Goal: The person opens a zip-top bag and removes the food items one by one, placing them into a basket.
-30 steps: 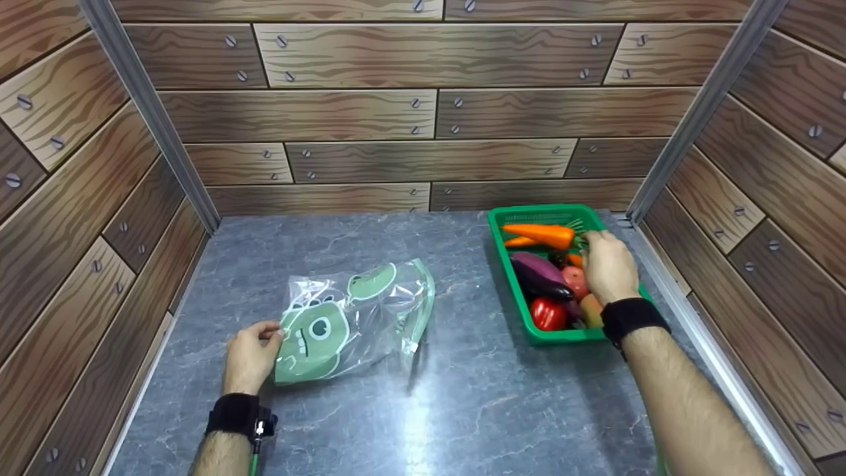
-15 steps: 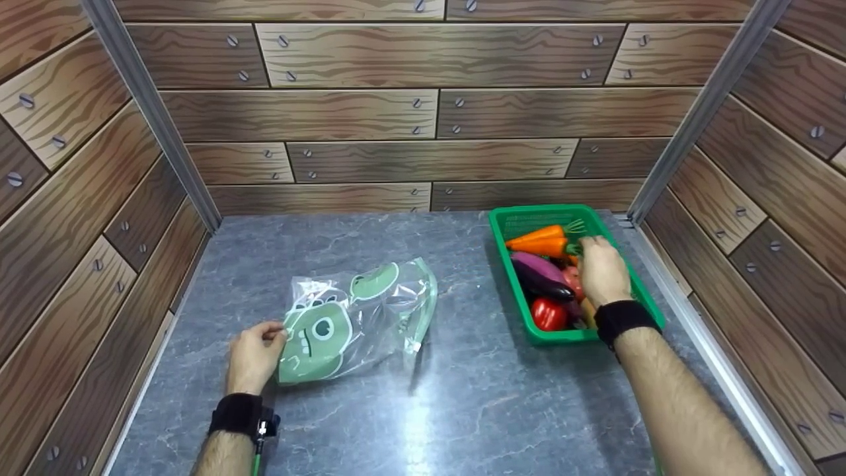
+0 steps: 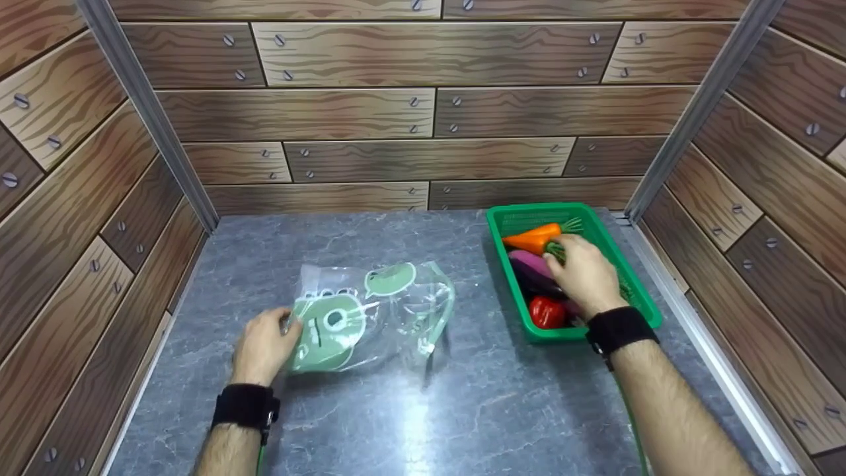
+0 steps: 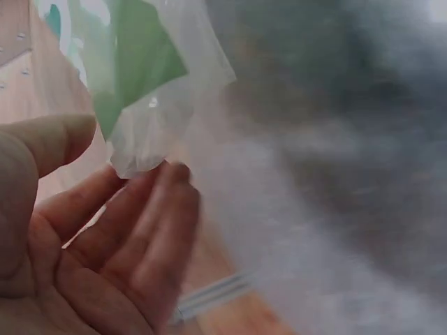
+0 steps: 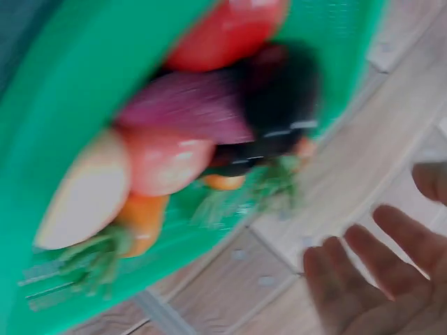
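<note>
My left hand (image 3: pixel 264 347) is at the left end of a clear plastic zip bag (image 3: pixel 390 324) with a green monster print. In the left wrist view, the bag's edge reaches between the thumb and the relaxed fingers (image 4: pixel 150 216), with a gap showing between them. Over the green basket (image 3: pixel 496 231) hovers my right hand (image 3: pixel 585 274), holding nothing, its fingers spread in the right wrist view. Inside lie carrots (image 3: pixel 532 239), a purple eggplant (image 5: pixel 185 105), a red bell pepper (image 3: pixel 547 312), a pinkish round fruit (image 5: pixel 167 160) and a pale yellow oblong one (image 5: pixel 91 192).
The grey marbled tabletop (image 3: pixel 476 410) extends between the bag and the basket. Wood-patterned walls (image 3: pixel 344 112) enclose the back and sides. The basket stands close to the right wall's metal rail (image 3: pixel 687 311).
My left hand and the bag's left end have shifted right, and the bag has slid rightward. My right hand has left the carrot tops and moved left over the eggplant; the carrots have settled differently.
</note>
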